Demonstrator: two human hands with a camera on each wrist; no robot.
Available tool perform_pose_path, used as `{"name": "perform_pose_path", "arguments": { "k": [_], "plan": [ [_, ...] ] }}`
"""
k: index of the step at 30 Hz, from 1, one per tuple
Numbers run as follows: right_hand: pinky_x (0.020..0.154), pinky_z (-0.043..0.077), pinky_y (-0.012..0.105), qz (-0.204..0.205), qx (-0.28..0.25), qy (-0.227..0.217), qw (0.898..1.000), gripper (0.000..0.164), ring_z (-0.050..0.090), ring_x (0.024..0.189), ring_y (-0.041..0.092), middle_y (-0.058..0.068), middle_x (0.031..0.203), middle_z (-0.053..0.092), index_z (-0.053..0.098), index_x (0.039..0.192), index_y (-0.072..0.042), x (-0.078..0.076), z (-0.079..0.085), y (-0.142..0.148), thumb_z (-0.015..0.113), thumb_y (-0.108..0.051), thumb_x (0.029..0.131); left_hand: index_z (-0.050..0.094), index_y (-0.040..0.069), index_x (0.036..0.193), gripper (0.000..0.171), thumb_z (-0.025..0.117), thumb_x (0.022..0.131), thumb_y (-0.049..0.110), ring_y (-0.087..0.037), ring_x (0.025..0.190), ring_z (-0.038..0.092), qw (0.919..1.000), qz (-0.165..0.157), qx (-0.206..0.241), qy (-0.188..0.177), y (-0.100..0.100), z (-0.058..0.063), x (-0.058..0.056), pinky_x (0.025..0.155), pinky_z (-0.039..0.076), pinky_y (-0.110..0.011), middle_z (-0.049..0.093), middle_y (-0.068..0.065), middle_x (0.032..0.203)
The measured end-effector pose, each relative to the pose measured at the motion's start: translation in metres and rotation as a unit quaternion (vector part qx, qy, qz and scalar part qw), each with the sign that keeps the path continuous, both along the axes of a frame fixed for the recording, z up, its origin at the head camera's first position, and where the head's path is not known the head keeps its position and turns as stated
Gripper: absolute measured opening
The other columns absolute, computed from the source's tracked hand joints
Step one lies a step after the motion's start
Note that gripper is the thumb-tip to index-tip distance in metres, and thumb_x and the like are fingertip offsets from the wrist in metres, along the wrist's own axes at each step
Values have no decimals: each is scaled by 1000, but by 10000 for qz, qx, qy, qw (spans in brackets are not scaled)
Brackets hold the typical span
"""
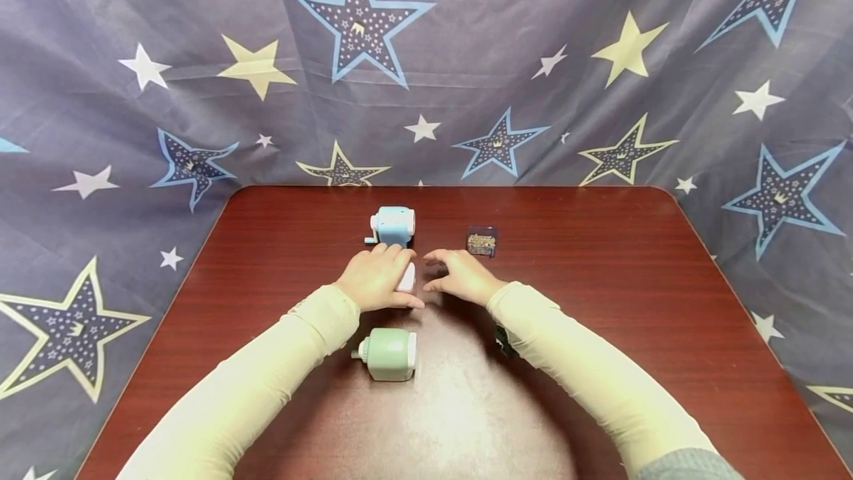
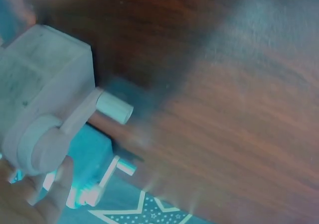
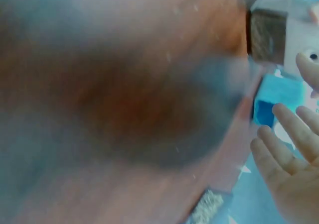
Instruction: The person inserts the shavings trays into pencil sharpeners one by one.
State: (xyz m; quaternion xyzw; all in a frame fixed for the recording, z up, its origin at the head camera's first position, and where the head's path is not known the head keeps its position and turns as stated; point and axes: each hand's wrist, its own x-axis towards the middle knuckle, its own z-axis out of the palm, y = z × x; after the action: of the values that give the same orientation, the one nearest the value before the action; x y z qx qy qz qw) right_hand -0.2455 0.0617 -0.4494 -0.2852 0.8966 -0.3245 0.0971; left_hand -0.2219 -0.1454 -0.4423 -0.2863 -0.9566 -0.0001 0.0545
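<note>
My left hand [image 1: 376, 278] holds a pale pink hand-crank pencil sharpener [image 1: 406, 278], fingers at its far side and thumb at its near side. Most of that sharpener is hidden under the hand in the head view; its crank [image 2: 79, 115] shows in the left wrist view. Just to the right, my right hand [image 1: 464, 277] has its fingers spread and apart from the sharpener, holding nothing. A blue crank sharpener [image 1: 395, 226] stands behind the left hand. Nearer the body is a green sharpener [image 1: 389, 354], its small crank pointing left.
A small clear box [image 1: 482, 241] with tan bits inside lies behind the right hand. Some dark object [image 1: 503, 341] is partly covered by the right sleeve. The brown table [image 1: 600, 243] ends at a star-patterned cloth [image 1: 426, 35] hanging behind it.
</note>
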Motion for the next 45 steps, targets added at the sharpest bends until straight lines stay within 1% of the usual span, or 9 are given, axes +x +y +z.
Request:
{"name": "perform_pose_path", "arguments": {
  "k": [5,11,19,21,24,28,34,40,45],
  "plan": [
    [104,47,42,-124,83,232,9996,54,62,121,28,14,127,67,61,130,-1,-9,11,9,79,-22,83,57,11,128,86,63,74,77,-29,102,63,10000,25,0,17,2,15,-4,75,56,-44,66,-7,114],
    [105,46,42,-307,105,329,9989,55,60,124,29,14,128,66,61,130,-1,-20,23,22,79,-23,83,60,9,127,83,61,78,76,-31,103,63,10000,59,-16,-40,0,33,-11,76,55,-45,66,-8,112],
    [96,50,42,-589,-16,352,9976,55,68,106,33,15,126,67,61,129,-2,-33,33,38,79,-23,82,60,9,122,78,59,81,74,-32,101,60,9996,60,-262,101,-7,51,-21,75,54,-46,65,-11,110],
    [98,49,42,-683,-17,385,9969,56,67,107,32,14,126,67,61,130,-3,-35,34,42,79,-24,81,60,8,119,76,59,81,74,-32,100,60,9994,51,-293,152,-9,54,-23,74,53,-46,65,-11,110],
    [105,45,43,-802,-9,412,9959,57,62,118,32,14,129,66,61,131,-4,-39,33,49,79,-24,81,61,8,118,76,61,80,74,-31,101,59,9994,99,-307,158,-11,57,-25,75,53,-46,64,-11,111],
    [112,37,46,-973,-25,436,9943,62,50,132,34,16,137,60,57,136,-3,-43,26,61,78,-25,81,60,8,123,79,61,80,74,-31,104,58,9993,199,-283,109,-12,58,-28,78,53,-46,63,-11,115],
    [112,37,49,-1253,-112,556,9905,66,47,134,39,22,140,56,55,137,1,-52,4,77,79,-24,80,58,8,129,81,62,80,73,-31,108,58,9993,344,-156,-27,-11,54,-31,82,53,-47,63,-11,120],
    [114,35,49,-1460,-144,264,9888,76,47,135,40,24,143,52,48,142,5,-57,-13,88,81,-24,79,58,9,129,80,59,82,73,-31,108,58,9990,429,-137,-27,-13,51,-34,82,53,-47,63,-11,120],
    [115,33,50,-1529,-248,-119,9879,85,44,138,39,24,146,48,40,146,6,-57,-23,92,81,-25,79,57,8,128,80,59,82,73,-30,106,58,9991,384,-115,139,-14,48,-37,79,54,-46,63,-10,116]
  ]
}}
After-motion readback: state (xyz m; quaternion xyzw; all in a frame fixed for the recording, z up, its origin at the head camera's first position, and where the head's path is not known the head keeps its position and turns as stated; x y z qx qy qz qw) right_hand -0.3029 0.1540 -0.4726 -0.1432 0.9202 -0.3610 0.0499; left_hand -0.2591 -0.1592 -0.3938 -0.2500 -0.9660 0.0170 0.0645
